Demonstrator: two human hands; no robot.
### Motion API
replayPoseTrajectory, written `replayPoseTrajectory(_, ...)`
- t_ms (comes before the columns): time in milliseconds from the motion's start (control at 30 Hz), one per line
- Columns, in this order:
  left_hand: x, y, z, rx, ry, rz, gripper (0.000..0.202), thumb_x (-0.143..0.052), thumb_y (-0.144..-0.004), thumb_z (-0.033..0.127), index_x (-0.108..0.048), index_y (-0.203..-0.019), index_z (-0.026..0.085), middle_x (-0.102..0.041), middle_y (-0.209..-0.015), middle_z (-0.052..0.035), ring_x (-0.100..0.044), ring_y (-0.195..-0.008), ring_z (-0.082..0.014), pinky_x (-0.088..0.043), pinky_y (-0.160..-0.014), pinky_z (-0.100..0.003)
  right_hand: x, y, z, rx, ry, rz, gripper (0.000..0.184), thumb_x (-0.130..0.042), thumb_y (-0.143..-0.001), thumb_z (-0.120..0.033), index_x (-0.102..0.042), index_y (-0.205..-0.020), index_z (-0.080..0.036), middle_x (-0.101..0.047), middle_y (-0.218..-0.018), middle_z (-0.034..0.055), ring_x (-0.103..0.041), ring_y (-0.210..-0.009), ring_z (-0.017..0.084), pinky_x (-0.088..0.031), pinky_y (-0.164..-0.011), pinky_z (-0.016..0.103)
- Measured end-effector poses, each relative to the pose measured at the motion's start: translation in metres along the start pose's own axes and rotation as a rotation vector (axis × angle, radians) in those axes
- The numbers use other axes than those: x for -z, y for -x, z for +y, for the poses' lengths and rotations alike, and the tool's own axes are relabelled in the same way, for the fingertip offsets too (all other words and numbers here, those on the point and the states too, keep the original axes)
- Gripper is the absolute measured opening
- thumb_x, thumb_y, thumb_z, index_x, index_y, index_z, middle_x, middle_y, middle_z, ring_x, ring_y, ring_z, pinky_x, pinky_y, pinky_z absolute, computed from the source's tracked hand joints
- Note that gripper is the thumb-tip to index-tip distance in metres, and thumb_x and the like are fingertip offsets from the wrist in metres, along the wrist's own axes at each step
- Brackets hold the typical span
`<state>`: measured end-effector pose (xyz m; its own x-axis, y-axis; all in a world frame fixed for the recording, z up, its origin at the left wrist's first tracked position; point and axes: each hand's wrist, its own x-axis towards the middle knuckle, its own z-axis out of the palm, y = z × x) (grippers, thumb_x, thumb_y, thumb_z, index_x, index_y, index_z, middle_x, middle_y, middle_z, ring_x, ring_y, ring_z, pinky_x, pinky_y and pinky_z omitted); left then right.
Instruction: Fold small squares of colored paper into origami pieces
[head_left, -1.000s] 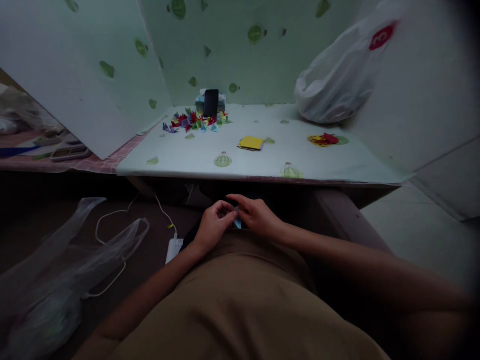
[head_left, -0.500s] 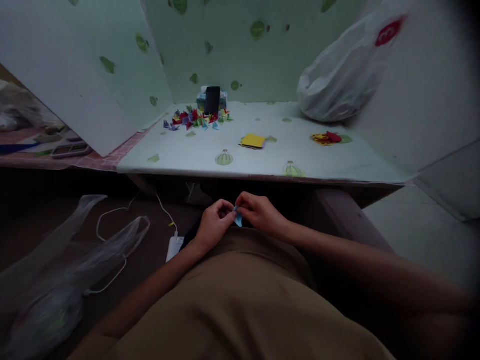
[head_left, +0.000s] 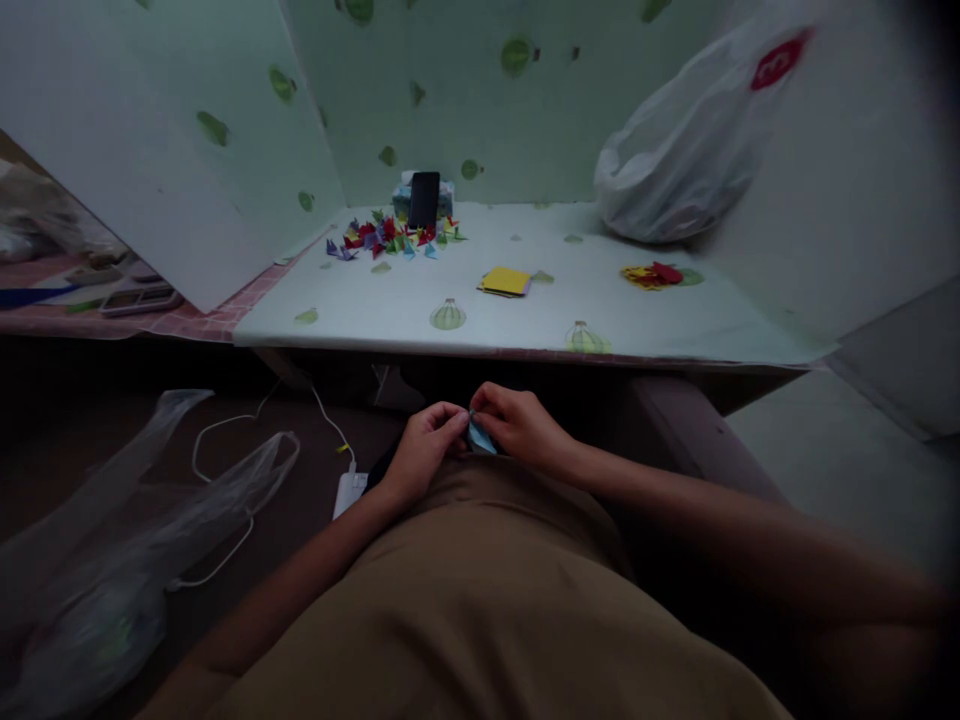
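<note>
Tabletop (head_left: 375, 300) papered pale green, panels (head_left: 150, 150) around; scraps (head_left: 390, 238), yellow pad (head_left: 505, 282), white bag (head_left: 675, 160). Left hand (head_left: 424, 455), right hand (head_left: 521, 428): grip pinched on blue paper (head_left: 480, 438).

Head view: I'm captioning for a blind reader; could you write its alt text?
The left hand and right hand pinch a small blue paper piece between them over the lap, in front of a table. On the table lie a pile of colourful folded papers, a yellow paper stack and a white plastic bag.

Dim, soft focus, dark warped edges
</note>
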<state>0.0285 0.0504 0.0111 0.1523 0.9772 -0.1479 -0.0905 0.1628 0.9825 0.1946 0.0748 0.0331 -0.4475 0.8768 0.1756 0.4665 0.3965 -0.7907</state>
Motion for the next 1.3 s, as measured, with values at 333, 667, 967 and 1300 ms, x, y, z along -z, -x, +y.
replayPoseTrajectory(333, 0.0008, 0.0003, -0.0015, 0.003, 0.007, 0.001, 0.026, -0.070, -0.076, 0.039, -0.066, -0.082, 0.014, -0.059, -0.066, 0.0015, -0.051, -0.056, -0.0086, -0.044, -0.056, -0.021, 0.0009, -0.0005, 0.0011, 0.024, -0.008, 0.020, 0.007, -0.052, -0.085, -0.017, -0.056, -0.079, -0.015, -0.058, -0.072, 0.0003, -0.050, -0.065, 0.011, -0.036, -0.060, 0.023)
replayPoseTrajectory(667, 0.0015, 0.0005, -0.0022, 0.011, -0.001, -0.015, 0.027, -0.070, -0.076, 0.040, -0.066, -0.084, 0.014, -0.059, -0.068, 0.0008, -0.052, -0.059, -0.0096, -0.047, -0.058, -0.022, -0.0033, 0.0007, 0.0015, 0.008, 0.026, 0.057, 0.009, -0.052, -0.082, -0.014, -0.053, -0.073, -0.017, -0.052, -0.061, -0.0032, -0.043, -0.055, 0.009, -0.031, -0.054, 0.021)
replayPoseTrajectory(967, 0.0001, 0.0008, -0.0002, 0.039, 0.022, 0.006, 0.024, -0.072, -0.072, 0.036, -0.066, -0.083, 0.015, -0.059, -0.069, 0.0010, -0.053, -0.058, -0.0098, -0.049, -0.056, -0.023, -0.0052, 0.0048, -0.0014, 0.036, 0.123, 0.054, 0.010, -0.049, -0.087, -0.017, -0.052, -0.078, -0.018, -0.058, -0.066, -0.0007, -0.047, -0.056, 0.010, -0.031, -0.055, 0.021)
replayPoseTrajectory(1300, -0.0044, 0.0020, 0.0034, 0.084, 0.104, -0.014, 0.027, -0.070, -0.074, 0.040, -0.063, -0.078, 0.014, -0.055, -0.066, 0.0020, -0.051, -0.057, -0.0088, -0.047, -0.052, -0.021, -0.0086, 0.0065, 0.0007, 0.062, 0.423, 0.015, 0.010, -0.043, -0.090, -0.021, -0.052, -0.088, -0.018, -0.062, -0.069, 0.0039, -0.051, -0.057, 0.014, -0.027, -0.055, 0.024)
